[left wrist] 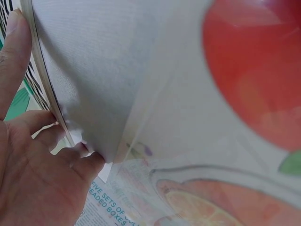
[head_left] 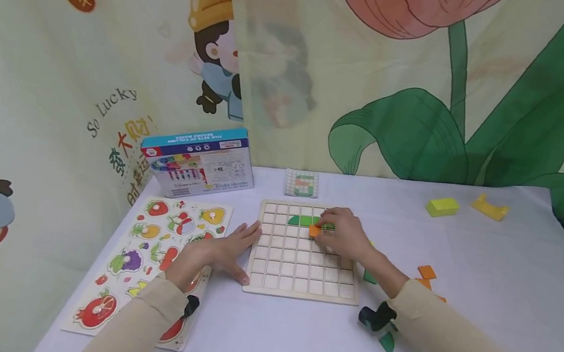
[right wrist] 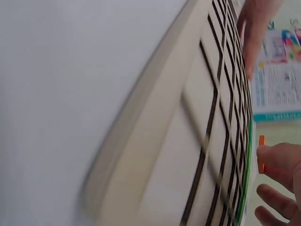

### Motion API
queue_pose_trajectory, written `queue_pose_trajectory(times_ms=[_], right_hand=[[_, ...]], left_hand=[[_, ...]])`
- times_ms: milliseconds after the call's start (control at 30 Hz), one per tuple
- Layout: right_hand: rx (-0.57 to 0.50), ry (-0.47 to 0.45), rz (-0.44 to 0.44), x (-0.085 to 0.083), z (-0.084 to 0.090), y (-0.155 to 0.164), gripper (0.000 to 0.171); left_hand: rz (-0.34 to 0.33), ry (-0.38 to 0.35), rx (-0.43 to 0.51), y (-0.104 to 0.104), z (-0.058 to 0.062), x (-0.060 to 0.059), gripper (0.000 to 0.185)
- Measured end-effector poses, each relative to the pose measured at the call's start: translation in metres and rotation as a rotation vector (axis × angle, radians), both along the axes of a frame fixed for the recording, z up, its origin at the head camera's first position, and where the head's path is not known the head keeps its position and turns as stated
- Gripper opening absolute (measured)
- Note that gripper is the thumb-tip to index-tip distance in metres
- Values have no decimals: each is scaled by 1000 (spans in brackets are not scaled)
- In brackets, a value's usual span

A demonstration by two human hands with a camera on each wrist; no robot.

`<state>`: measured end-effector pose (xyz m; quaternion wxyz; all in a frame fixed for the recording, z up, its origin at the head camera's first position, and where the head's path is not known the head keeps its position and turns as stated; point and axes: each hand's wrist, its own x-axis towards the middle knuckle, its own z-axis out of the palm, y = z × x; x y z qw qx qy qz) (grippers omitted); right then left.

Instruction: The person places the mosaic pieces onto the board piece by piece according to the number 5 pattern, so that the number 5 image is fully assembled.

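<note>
A smooth white cloth (head_left: 517, 260) lies under a rectangular fruit puzzle board (head_left: 141, 267) and, beside it, a pale, wood-like grid board (head_left: 298, 256) ruled into square cells. The left hand (head_left: 224, 251) spreads its fingers and thumb against the grid board's left edge. The right hand (head_left: 342, 237) pinches a square orange tile (head_left: 314, 231) over the grid, next to a green row (head_left: 305, 221) with a rounded end. The right wrist view alone shows the tile edge-on, thin and flat, a gap separating it from the grid.
</note>
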<state>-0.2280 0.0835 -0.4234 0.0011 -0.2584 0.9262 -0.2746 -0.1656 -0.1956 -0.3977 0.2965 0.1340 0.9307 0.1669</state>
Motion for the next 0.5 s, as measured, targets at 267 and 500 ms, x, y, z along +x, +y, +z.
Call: queue_pose_trajectory(times_ms=[267,500], right_hand=[[85,94,-11,3,-7,-43,20],[83,90,-16,1,-11,-53,24]], left_hand=[[-12,5,-4,4,-3,-1,110],[-7,13,-22,-1,0,0,111]])
